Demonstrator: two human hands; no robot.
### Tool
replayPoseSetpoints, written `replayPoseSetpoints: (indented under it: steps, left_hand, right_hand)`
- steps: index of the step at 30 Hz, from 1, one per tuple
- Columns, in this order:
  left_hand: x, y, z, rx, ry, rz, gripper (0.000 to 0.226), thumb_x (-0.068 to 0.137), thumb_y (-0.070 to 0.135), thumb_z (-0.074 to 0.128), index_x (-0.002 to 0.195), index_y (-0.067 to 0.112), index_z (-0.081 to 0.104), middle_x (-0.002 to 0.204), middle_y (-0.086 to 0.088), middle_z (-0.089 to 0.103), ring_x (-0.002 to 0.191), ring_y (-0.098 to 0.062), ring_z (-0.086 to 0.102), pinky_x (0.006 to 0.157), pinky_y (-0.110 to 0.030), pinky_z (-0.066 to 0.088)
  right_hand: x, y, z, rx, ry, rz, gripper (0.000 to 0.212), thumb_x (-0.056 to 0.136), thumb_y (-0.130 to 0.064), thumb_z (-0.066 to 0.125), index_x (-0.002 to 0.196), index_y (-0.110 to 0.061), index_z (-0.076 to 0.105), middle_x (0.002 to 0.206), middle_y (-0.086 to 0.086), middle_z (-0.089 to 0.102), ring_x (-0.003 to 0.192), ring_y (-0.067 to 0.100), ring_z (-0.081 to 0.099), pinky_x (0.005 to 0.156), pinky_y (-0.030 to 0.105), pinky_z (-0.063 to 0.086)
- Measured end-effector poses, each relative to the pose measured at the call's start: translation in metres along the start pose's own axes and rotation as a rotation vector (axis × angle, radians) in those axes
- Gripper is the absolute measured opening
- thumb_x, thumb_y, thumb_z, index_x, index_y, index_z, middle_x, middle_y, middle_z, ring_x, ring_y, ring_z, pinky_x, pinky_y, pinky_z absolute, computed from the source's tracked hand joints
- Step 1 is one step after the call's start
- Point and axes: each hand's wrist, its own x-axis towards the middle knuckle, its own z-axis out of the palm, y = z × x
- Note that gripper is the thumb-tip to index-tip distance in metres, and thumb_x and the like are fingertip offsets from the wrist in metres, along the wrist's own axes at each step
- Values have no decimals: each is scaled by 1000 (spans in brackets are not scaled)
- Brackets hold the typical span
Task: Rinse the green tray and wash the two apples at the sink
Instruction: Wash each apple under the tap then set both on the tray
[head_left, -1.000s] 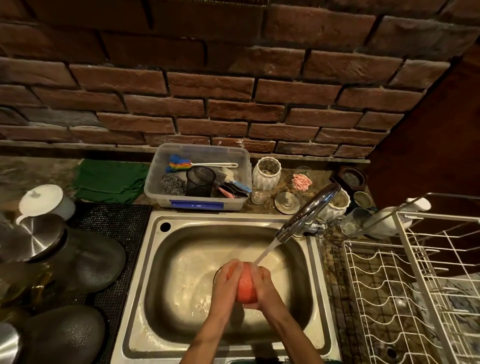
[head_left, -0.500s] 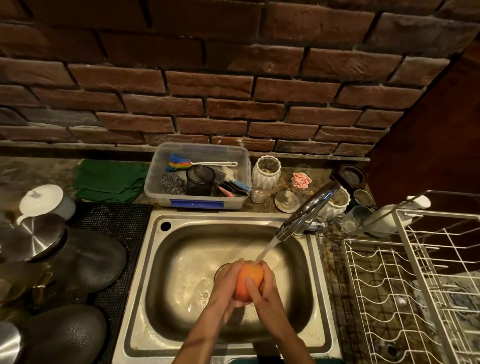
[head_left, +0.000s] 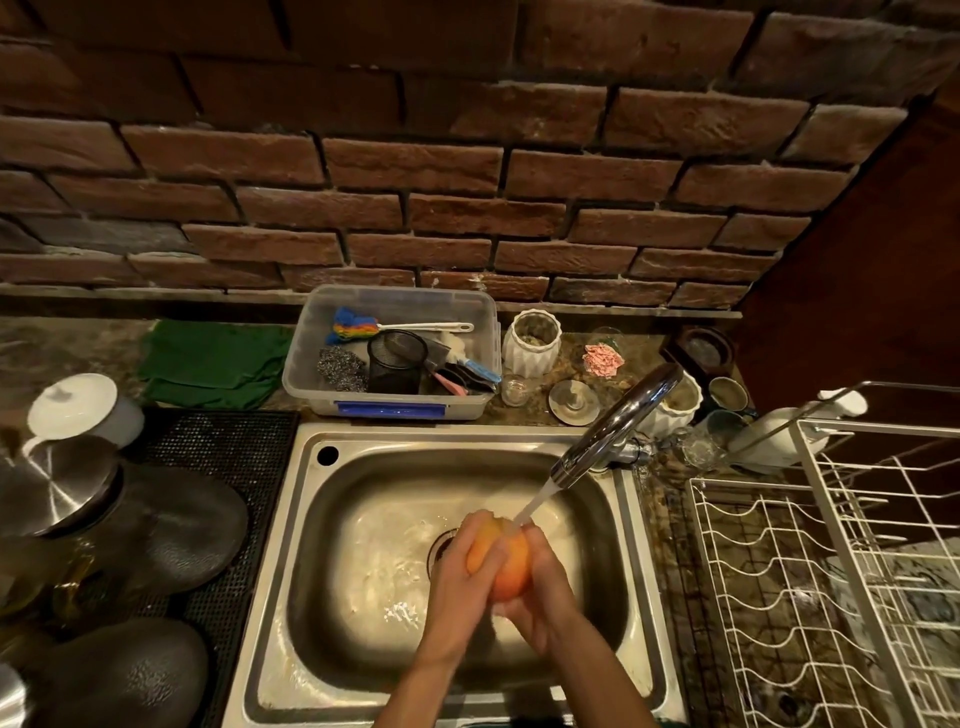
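Note:
One orange-red apple (head_left: 506, 564) is held over the steel sink (head_left: 363, 525), right under the water stream from the chrome faucet (head_left: 618, 421). My left hand (head_left: 460, 587) wraps its left side and my right hand (head_left: 545, 592) cups its right and underside. Water hits the top of the apple. A second apple is not in view. A sliver of green (head_left: 672, 722) shows at the bottom edge; whether it is the tray I cannot tell.
A clear tub of brushes and scrubbers (head_left: 389, 353) stands behind the sink, next to a green cloth (head_left: 213, 364). White jars (head_left: 532, 343) and small cups sit by the faucet. A white wire dish rack (head_left: 810, 582) is at right. Dark plates (head_left: 176, 530) and metal lids lie at left.
Both hands have turned the apple under the stream, showing more of its yellow-orange side, and shifted slightly up toward the faucet. Water keeps running.

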Motion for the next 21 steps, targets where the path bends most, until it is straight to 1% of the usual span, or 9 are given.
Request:
replayPoseSetpoints:
  steps: [1, 3, 6, 9, 12, 14, 15, 18, 21]
  left_hand:
    - [1, -1, 0, 26, -7, 13, 37, 91, 34, 66, 127, 42, 59, 132, 15, 57, 118, -6, 58, 94, -22, 52]
    - [2, 0, 0, 2, -9, -15, 30, 91, 34, 65, 117, 48, 59, 126, 20, 57, 112, 0, 58, 79, -13, 53]
    - [6, 2, 3, -43, 9, -114, 26, 96, 35, 58, 121, 38, 61, 121, 16, 59, 99, 2, 62, 65, -8, 49]
    - [9, 4, 9, -55, 53, -161, 14, 99, 34, 54, 92, 33, 66, 98, 7, 67, 72, 6, 67, 51, -5, 47]
    - [12, 10, 8, 9, 41, -242, 17, 99, 42, 47, 93, 34, 61, 103, 1, 64, 84, -10, 65, 62, -24, 56]
    - [14, 13, 6, -36, 36, -361, 19, 97, 45, 48, 102, 32, 61, 109, -4, 63, 93, -22, 64, 80, -44, 60]
    - [13, 14, 4, -97, 35, -428, 24, 96, 48, 50, 108, 29, 60, 111, -8, 64, 94, -28, 65, 80, -52, 60]
    - [8, 17, 2, -250, -22, -552, 40, 92, 56, 52, 116, 25, 59, 112, -16, 67, 94, -36, 69, 74, -57, 60]
    - [10, 17, 2, -197, -23, -503, 41, 92, 57, 51, 118, 25, 57, 115, -12, 62, 99, -35, 66, 71, -53, 62]
  right_hand:
    - [-1, -1, -3, 8, -36, 54, 50, 101, -51, 40, 123, -11, 60, 112, 25, 72, 96, 39, 72, 65, 46, 61]
    - [-1, -2, -3, -49, -47, 77, 50, 100, -53, 42, 125, -12, 58, 120, 25, 69, 103, 42, 70, 71, 54, 62]
    - [1, 2, -2, -397, 27, -128, 41, 100, -45, 47, 131, -17, 50, 127, 16, 59, 111, 38, 64, 83, 63, 57]
    - [-5, 6, -6, -668, -18, -315, 38, 101, -38, 47, 136, -23, 44, 131, 10, 55, 115, 30, 61, 90, 59, 56]
    - [-9, 11, -15, -677, -46, -353, 33, 101, -37, 47, 134, -32, 42, 133, 4, 53, 118, 24, 59, 98, 51, 54]
    - [-10, 15, -19, -661, -61, -374, 29, 101, -37, 47, 129, -37, 43, 132, 0, 52, 117, 21, 59, 93, 39, 58]
    - [-10, 17, -21, -649, -61, -384, 26, 101, -37, 47, 127, -38, 44, 132, -2, 52, 115, 19, 59, 86, 30, 60]
    - [-8, 21, -18, -642, -7, -404, 28, 101, -37, 47, 128, -39, 43, 133, -2, 52, 113, 13, 59, 71, 16, 56]
    - [-5, 26, -11, -551, 58, -393, 24, 100, -42, 46, 124, -41, 48, 129, -2, 55, 109, 15, 60, 70, 21, 59]
